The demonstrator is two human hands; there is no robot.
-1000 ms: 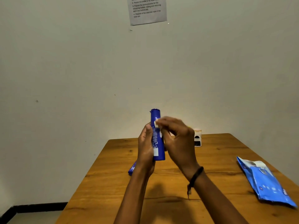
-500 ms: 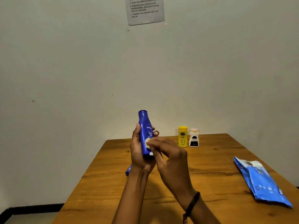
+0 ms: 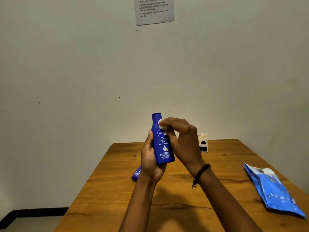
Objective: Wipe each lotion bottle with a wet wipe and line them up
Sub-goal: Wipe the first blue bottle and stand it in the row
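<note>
Lotion bottle [image 3: 163, 148], blue: held in the air over the desk [image 3: 217, 164], toward its far edge. Long axis near vertical, cap up, label toward the person. Left hand [image 3: 149, 162] grips the lower body. Right hand [image 3: 184, 144] pinches the wet wipe [image 3: 161, 123] against the bottle's shoulder.

Both forearms rise from the bottom edge and angle in toward each other. The left hand [image 3: 150, 158] is wrapped around the lower half of the bottle [image 3: 163, 144], thumb up its left side and fingers curled behind, holding it upright in the air. The right hand [image 3: 182, 141] arches in from the right, wrist bent, fingertips bunched and pinching a small white wipe [image 3: 161, 124] against the bottle's shoulder. A dark band [image 3: 200, 173] circles the right wrist.
</note>
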